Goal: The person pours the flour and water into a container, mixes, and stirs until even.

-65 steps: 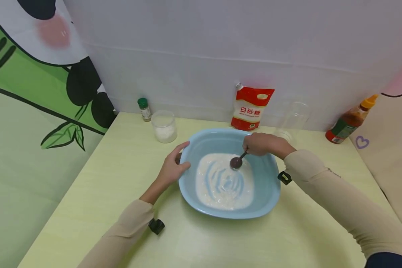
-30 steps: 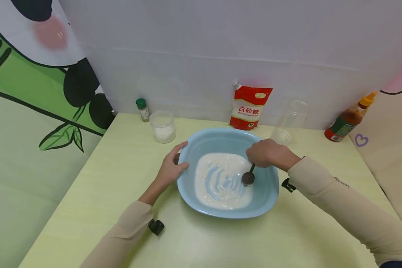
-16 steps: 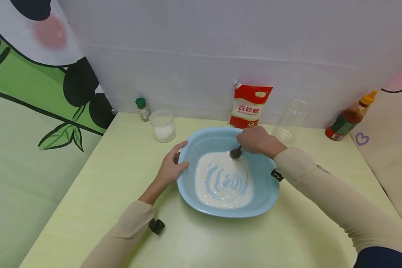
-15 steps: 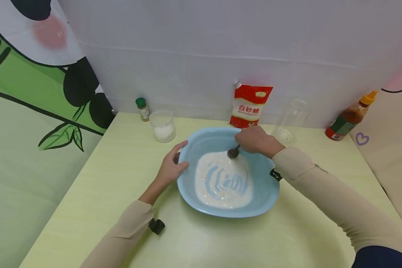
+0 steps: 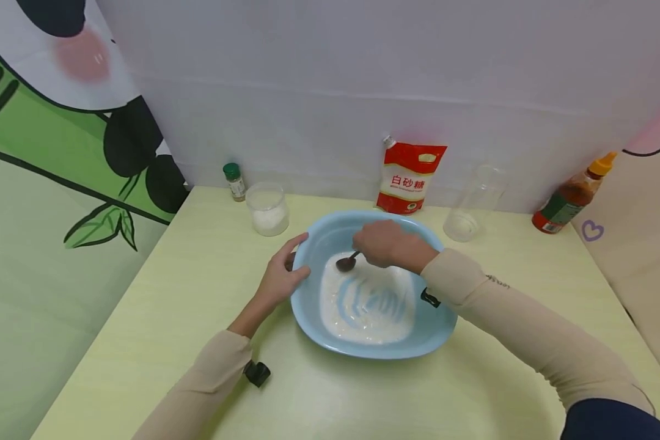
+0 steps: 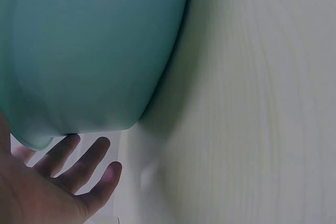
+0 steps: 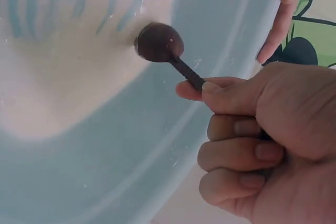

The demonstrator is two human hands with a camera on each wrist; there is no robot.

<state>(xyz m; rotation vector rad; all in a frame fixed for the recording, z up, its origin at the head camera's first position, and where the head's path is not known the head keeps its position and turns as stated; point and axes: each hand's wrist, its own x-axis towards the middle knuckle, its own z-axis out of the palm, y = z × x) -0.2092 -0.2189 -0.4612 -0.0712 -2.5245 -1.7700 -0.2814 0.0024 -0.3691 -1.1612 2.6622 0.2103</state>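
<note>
A light-blue plastic basin (image 5: 363, 349) stands on the table with a thin white paste (image 5: 335, 311) spread over its floor, streaked so that blue shows through. My left hand (image 5: 279, 276) holds the basin's left rim, thumb over the edge and fingers along the outer wall; the left wrist view has those fingers (image 6: 84, 166) spread below the rim. In my right hand (image 5: 387, 243) is a dark brown spoon (image 5: 346, 264), its handle gripped between thumb and forefinger. The spoon's bowl (image 7: 157, 43) touches the paste near the far left of the basin. The handle's end is hidden in the fist.
Behind the basin stand a small green-capped jar (image 5: 234, 181), a glass (image 5: 267, 211) of white powder and a red-and-white sugar pouch (image 5: 409, 178). Farther right are a tall clear glass (image 5: 467, 214) and a yellow-capped sauce bottle (image 5: 572, 195). A wall sheet rises behind the table.
My right hand has carried the spoon from the basin's right side round the far side to the far left. The streaks in the paste have shifted. The left hand has stayed on the rim.
</note>
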